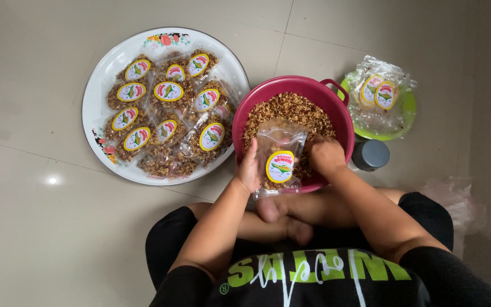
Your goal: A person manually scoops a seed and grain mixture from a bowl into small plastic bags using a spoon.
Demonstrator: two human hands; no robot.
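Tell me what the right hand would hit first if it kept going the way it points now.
The right hand points down into the red basin, so it would probably meet the brown crumbly snack mix first; depth is hard to judge.

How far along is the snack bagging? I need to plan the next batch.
Done: roughly a dozen filled, labelled pouches lie on the round white tray. In hand: the left hand holds a clear pouch over the red basin; the right hand reaches into the mix. Left: much brown mix and empty pouches on the green plate.
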